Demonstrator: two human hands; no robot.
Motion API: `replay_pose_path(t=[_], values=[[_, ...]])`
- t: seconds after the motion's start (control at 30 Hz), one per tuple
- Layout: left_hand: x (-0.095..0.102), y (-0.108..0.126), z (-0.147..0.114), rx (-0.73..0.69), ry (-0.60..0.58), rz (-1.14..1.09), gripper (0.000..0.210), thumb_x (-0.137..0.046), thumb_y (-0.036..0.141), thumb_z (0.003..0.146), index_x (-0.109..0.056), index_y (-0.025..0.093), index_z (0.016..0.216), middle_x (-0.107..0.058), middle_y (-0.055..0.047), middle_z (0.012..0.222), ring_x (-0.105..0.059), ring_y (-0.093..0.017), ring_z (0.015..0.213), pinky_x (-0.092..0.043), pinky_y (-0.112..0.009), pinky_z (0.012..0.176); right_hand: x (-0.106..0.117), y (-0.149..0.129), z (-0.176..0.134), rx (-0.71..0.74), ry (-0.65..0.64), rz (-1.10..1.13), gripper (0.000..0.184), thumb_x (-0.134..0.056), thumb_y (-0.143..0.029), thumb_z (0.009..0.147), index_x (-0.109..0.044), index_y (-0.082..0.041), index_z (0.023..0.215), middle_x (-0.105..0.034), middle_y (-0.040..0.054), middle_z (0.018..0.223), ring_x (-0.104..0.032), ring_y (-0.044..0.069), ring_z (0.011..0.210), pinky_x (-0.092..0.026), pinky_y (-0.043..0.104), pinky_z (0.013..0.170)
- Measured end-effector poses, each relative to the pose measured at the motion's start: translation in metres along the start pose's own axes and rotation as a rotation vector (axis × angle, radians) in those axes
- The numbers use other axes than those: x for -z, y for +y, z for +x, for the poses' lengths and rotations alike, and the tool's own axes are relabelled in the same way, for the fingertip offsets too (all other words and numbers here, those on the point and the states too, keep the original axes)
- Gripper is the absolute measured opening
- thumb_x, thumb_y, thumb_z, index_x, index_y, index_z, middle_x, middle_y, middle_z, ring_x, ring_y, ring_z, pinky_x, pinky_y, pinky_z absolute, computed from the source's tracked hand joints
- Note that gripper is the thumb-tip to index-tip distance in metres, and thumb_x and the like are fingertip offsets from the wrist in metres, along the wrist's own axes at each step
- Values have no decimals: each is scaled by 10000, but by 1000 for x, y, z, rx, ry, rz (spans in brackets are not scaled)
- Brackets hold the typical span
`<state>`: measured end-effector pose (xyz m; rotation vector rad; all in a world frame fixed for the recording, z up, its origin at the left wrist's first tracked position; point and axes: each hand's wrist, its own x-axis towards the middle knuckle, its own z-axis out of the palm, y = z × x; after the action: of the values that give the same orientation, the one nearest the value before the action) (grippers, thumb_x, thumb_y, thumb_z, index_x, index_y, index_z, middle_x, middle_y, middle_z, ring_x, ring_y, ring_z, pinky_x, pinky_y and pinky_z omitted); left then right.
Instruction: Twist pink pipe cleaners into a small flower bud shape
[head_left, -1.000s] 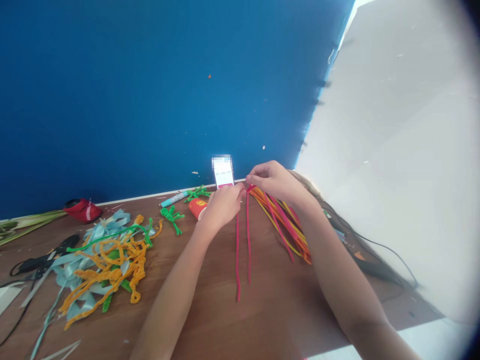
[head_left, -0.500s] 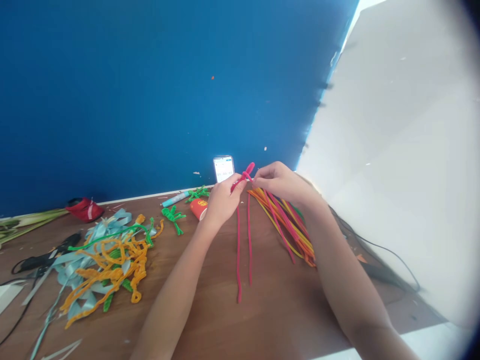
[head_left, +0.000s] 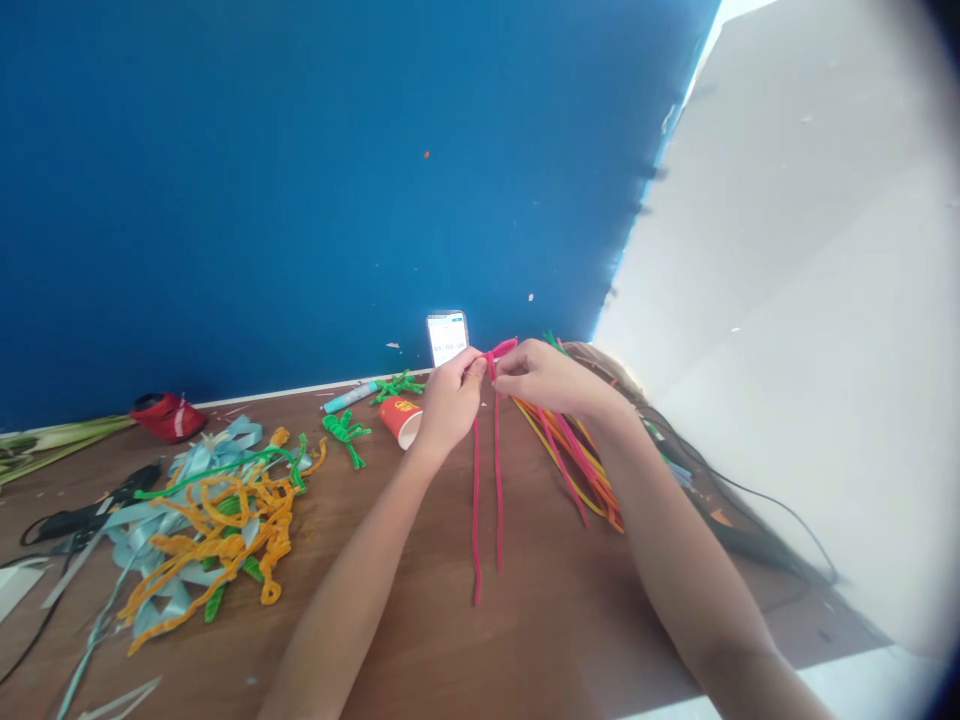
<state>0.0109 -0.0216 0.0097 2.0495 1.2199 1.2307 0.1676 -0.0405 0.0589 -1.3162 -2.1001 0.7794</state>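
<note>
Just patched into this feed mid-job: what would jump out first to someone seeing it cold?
Both hands, left hand and right hand, meet at mid-frame, pinching the folded top of a pink pipe cleaner whose two ends trail toward the viewer across the wooden table. At left sprawls an orange, green and pale-blue tangle.

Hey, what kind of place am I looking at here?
Probably a home craft table: pink pipe cleaners pinched in both hands, a tangle of orange pipe cleaners and blue ribbon, and a phone propped against the blue wall.

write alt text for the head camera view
Both hands, left hand and right hand, pinch the folded top of a pink pipe cleaner above a wooden table, beside a pile of pipe cleaners.
</note>
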Motion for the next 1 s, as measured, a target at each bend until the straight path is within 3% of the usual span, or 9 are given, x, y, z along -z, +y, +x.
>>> replay_pose_path(t=[0.13,0.3,0.47,0.57,0.67,0.8,0.9,1.0], values=[[-4,-3,0,19,36,-52,285,-419,325,949,-500,166,727,-465,20,654,-399,-117,645,-290,-240,605,-3,2,2,42,-4,-37,247,-468,-216,736,-317,-183,544,-262,-38,566,-246,82,525,-178,284,516],[-10,-4,0,68,67,-321,316,-462,381,930,-469,165,699,-413,23,625,-360,-102,594,-278,-229,554,1,-1,-2,41,-31,-35,236,-471,-191,715,-323,-179,532,-269,-37,564,-245,83,531,-172,282,512],[-3,-2,-1,88,-109,-685,321,-503,458,907,-497,177,752,-324,44,571,-244,-79,487,-171,-229,474,12,-4,-8,-25,-52,74,233,-522,-242,758,-466,-161,546,-317,-43,552,-258,82,540,-205,264,523],[10,2,-3,44,-311,-710,346,-500,471,905,-496,178,723,-277,50,533,-223,-83,472,-170,-241,475,20,7,-6,-1,-109,246,204,-601,-314,764,-624,-139,661,-419,-32,580,-329,94,575,-251,253,550],[27,9,-3,-35,-513,-548,358,-491,462,908,-512,172,698,-334,32,552,-269,-93,496,-203,-256,495,27,25,0,38,-225,402,259,-643,-376,763,-699,-123,767,-455,-25,579,-337,96,563,-263,254,543],[40,15,-4,-144,-695,-40,338,-471,381,912,-530,171,654,-454,2,602,-364,-116,557,-257,-271,553,24,39,7,36,-288,342,258,-652,-370,743,-718,-121,756,-524,-5,606,-374,100,568,-294,253,547],[31,10,-6,-170,-637,342,339,-460,340,909,-555,182,624,-518,-19,589,-403,-139,539,-241,-291,546,12,39,14,-7,-214,161,221,-622,-325,728,-691,-126,661,-506,-15,558,-378,100,556,-282,251,535],[15,0,-8,-126,-526,528,293,-451,331,908,-652,206,734,-659,-74,754,-525,-190,607,-260,-297,552,-2,35,19,-50,-69,20,197,-574,-265,718,-686,-124,639,-535,-1,552,-444,122,585,-297,252,542]])
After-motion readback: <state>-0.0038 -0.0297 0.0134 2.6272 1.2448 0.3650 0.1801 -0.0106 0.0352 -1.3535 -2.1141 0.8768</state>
